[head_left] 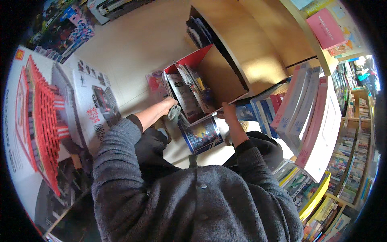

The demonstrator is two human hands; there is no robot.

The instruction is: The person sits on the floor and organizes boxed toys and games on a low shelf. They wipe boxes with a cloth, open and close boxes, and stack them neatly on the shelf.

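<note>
In front of me is an open box (221, 74), red along one inner side and brown on another. Several flat plastic-wrapped packets (185, 92) stand upright inside it. My left hand (168, 105) is closed on a crumpled grey cloth (174, 113) at the box's near left corner. At the near right edge, my right hand (229, 113) grips the rim, its fingertips partly hidden. Below the box, between my knees, is a blue box with a colourful picture (203, 135).
Large boxes with a red building model picture (42, 125) stand on the left. A wooden shelf unit (262, 48) rises ahead and right, holding dark flat items (198, 32). Pink and white boxes (306, 117) stand close on my right, above a yellow-edged box (316, 197). Pale floor (121, 48) lies ahead.
</note>
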